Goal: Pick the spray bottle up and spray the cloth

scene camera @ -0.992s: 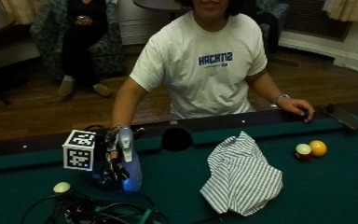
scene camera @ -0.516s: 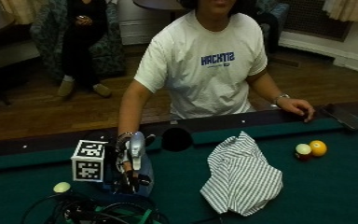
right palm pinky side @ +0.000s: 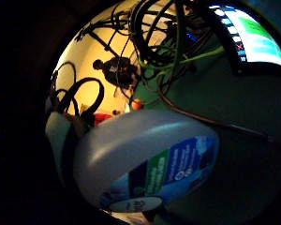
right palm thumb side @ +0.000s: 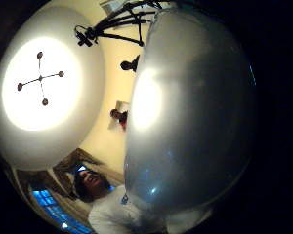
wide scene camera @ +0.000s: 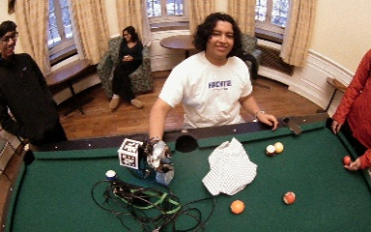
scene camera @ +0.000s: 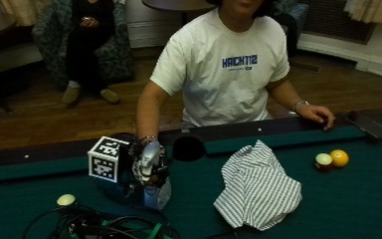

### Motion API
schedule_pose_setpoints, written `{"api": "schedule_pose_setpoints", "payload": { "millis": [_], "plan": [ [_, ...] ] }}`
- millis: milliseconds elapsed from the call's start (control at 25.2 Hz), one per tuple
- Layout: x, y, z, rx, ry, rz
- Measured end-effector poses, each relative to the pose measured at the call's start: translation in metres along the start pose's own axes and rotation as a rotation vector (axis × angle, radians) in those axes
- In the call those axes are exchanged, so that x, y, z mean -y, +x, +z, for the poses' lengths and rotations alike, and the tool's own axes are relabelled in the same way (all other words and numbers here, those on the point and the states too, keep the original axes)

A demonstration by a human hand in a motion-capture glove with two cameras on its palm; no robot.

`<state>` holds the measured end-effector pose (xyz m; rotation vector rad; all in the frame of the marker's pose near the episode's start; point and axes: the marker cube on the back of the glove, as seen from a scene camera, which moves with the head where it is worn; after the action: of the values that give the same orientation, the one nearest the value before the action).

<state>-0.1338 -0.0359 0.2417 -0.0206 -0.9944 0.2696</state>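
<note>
Gripping: gloved right hand (scene camera: pixel 146 167) clasped the spray bottle (scene camera: pixel 156 191), lower left of frame.
Bottle: upright on the pool table (scene camera: pixel 350 199), beside the side pocket (scene camera: pixel 189 148).
Cloth: striped cloth (scene camera: pixel 257 189) lay crumpled at lower center.
Balls: 2 billiard balls (scene camera: pixel 331 159) at right.

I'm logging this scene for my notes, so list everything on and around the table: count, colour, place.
Spray bottle: one, pale with blue label, standing on the felt, gripped.
Cloth: one, white with dark stripes, crumpled on the felt, apart from the bottle.
Balls: six at least; white and yellow pair beyond the cloth, two orange ones in front of it, a white one by the cables, a red one at the far edge.
Cables: dark tangle in front of the bottle.
Pool table: one, green felt.
Right hand: gloved, curled round the bottle.
Left hand: bare, on the rail.
</note>
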Motion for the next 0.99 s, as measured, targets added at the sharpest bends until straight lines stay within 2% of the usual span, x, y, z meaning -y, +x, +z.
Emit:
{"api": "schedule_pose_setpoints", "payload": {
  "millis": [159,437,714,992],
  "plan": [
    [-0.005,-0.024,0.001,0.001,0.037,-0.048],
    [-0.010,-0.152,0.001,0.060,-0.150,-0.238],
    [-0.009,-0.266,0.016,0.076,-0.257,-0.270],
    [-0.004,-0.332,0.056,0.055,-0.377,-0.268]
  ]
}}
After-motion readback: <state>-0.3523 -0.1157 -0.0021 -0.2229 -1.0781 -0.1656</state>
